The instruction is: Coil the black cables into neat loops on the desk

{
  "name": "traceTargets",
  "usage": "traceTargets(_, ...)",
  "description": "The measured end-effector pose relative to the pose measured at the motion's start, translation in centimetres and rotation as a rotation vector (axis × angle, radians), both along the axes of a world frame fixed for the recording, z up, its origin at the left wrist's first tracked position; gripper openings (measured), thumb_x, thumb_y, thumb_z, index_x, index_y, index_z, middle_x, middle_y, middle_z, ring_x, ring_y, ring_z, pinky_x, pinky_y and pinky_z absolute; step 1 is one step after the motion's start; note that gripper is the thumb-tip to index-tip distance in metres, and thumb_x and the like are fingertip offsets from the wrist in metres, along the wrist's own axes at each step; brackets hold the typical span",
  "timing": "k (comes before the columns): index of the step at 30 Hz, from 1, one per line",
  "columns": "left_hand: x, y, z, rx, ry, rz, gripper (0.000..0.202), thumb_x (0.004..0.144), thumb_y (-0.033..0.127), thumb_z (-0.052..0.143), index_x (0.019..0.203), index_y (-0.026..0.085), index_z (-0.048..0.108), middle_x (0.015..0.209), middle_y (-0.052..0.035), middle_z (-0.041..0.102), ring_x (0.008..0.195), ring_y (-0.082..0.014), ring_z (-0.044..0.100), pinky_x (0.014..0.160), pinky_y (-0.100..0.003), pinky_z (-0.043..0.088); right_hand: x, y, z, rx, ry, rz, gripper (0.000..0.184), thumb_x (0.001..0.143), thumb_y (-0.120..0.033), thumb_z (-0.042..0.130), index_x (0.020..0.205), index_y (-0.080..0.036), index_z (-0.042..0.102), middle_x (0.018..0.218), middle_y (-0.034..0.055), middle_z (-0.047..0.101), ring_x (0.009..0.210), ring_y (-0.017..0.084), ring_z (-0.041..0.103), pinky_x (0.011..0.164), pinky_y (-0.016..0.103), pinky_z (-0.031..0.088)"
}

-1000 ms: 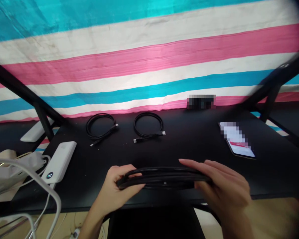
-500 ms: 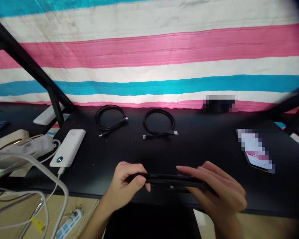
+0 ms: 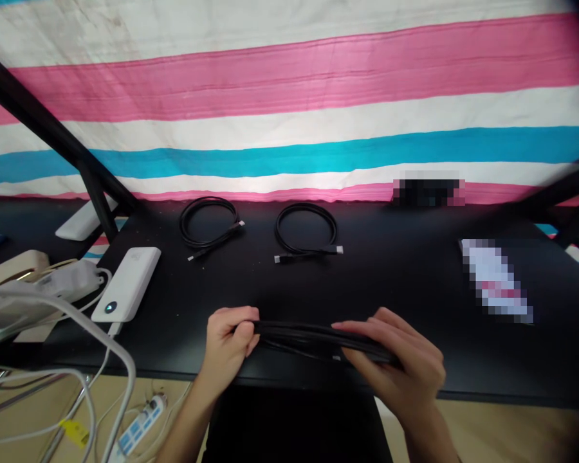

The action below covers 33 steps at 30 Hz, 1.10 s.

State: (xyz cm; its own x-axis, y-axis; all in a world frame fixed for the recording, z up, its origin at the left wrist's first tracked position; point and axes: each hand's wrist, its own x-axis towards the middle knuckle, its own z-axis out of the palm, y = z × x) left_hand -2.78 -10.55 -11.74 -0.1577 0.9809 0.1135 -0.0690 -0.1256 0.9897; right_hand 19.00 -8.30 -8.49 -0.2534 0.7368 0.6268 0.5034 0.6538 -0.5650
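A coiled black cable [image 3: 309, 335] is stretched flat between both hands just above the near edge of the black table [image 3: 405, 270]. My left hand [image 3: 229, 344] pinches its left end with thumb and fingers closed. My right hand [image 3: 398, 363] curls round its right end, fingers laid along the strands. Two more coiled black cables lie farther back: one cable [image 3: 207, 223] at centre left and another cable [image 3: 306, 233] at centre, each with silver plugs.
A white power bank [image 3: 128, 283] lies at the table's left, with white cords and a power strip [image 3: 38, 292] beside it. A blurred phone-like item [image 3: 495, 280] lies right. Black frame bars [image 3: 53, 138] rise at left; a striped cloth hangs behind.
The cable bundle has been squeezed flatter and shorter between my hands. My left fingers have closed tighter on its end. The view has shifted slightly.
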Motion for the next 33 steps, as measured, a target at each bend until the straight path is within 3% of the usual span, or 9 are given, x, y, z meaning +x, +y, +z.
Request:
traceTargets(3,-0.4,-0.4,-1.3,-0.061,-0.078,0.102,0.047,0.075,0.059,0.059,0.058,0.016,0.060,0.036,0.0050,0.034,0.032,-0.0064,0.028,0.036,-0.021,0.020,0.3,0.1,-1.6,-0.067,0.007,-0.024,0.011,0.075,-0.014,0.066,0.081,-0.023,0.066,0.059,-0.0018,0.063,0.049,0.012,0.048,0.045,0.025,0.041)
traceTargets(5,-0.4,-0.5,-1.5,-0.131,-0.141,0.179,0.049,0.069,0.062,0.063,0.053,0.016,0.056,0.034,0.0062,0.032,0.031,-0.0056,0.028,0.035,-0.019,0.019,0.2,0.2,-2.9,-0.129,-0.006,-0.048,0.007,0.076,-0.016,0.064,0.072,-0.022,0.064,0.055,-0.0016,0.058,0.051,0.013,0.048,0.048,0.025,0.042)
traceTargets(8,0.3,-0.3,-0.9,-0.200,-0.267,0.287,0.057,0.064,0.063,0.067,0.044,0.017,0.039,0.032,0.0076,0.028,0.032,-0.0039,0.025,0.035,-0.017,0.018,-0.3,0.1,-4.7,-0.306,-0.018,-0.050,0.016,0.079,-0.021,0.062,0.063,-0.021,0.061,0.058,0.0008,0.059,0.060,0.015,0.053,0.056,0.027,0.045)
traceTargets(11,1.2,0.2,0.3,-0.222,-0.437,0.358,0.061,0.063,0.064,0.067,0.044,0.017,0.033,0.032,0.0088,0.024,0.032,-0.0031,0.022,0.036,-0.016,0.024,-1.2,-0.4,-5.9,-0.520,0.047,-0.025,0.020,0.084,-0.028,0.057,0.067,-0.021,0.062,0.072,0.0042,0.065,0.074,0.018,0.060,0.069,0.030,0.048)
traceTargets(14,1.7,0.5,1.2,-0.334,-0.652,0.299,0.063,0.068,0.065,0.062,0.044,0.019,0.026,0.032,0.0091,0.021,0.032,-0.0030,0.020,0.037,-0.016,0.030,-2.0,-0.8,-6.1,-0.735,0.166,0.055,0.025,0.090,-0.033,0.049,0.073,-0.020,0.061,0.079,0.0049,0.066,0.078,0.017,0.062,0.074,0.029,0.048)
traceTargets(18,2.0,0.7,1.8,-0.440,-0.903,0.272,0.059,0.074,0.061,0.059,0.050,0.019,0.026,0.035,0.0107,0.021,0.031,-0.0024,0.015,0.038,-0.015,0.032,-2.3,-0.6,-5.3,-0.904,0.280,0.102,0.041,0.092,-0.042,0.041,0.065,-0.018,0.061,0.065,0.0034,0.062,0.062,0.015,0.061,0.062,0.026,0.047)
traceTargets(24,2.5,0.7,2.0,-0.492,-1.028,0.225,0.053,0.074,0.051,0.066,0.053,0.019,0.030,0.039,0.0116,0.015,0.032,-0.0034,0.011,0.039,-0.016,0.034,-1.7,0.0,-4.3,-0.832,0.336,0.083,0.041,0.093,-0.040,0.041,0.066,-0.018,0.063,0.060,0.0024,0.063,0.062,0.014,0.059,0.063,0.025,0.044)
traceTargets(28,2.6,0.8,1.6,-0.446,-1.066,0.087,0.048,0.077,0.045,0.064,0.054,0.019,0.032,0.040,0.0115,0.009,0.034,-0.0045,0.004,0.037,-0.017,0.029,-1.2,-0.3,-4.4,-0.848,0.352,0.073,0.035,0.094,-0.038,0.040,0.077,-0.019,0.064,0.057,-0.0004,0.062,0.060,0.012,0.057,0.066,0.024,0.043)
traceTargets(33,2.1,1.1,1.7,-0.407,-0.861,-0.030,0.033,0.076,0.037,0.066,0.060,0.018,0.043,0.039,0.0101,0.023,0.032,-0.0047,0.015,0.033,-0.017,0.022,-0.5,-0.4,-4.9,-0.851,0.361,0.012,0.024,0.092,-0.036,0.044,0.102,-0.021,0.060,0.057,-0.0036,0.061,0.057,0.011,0.058,0.065,0.022,0.044)
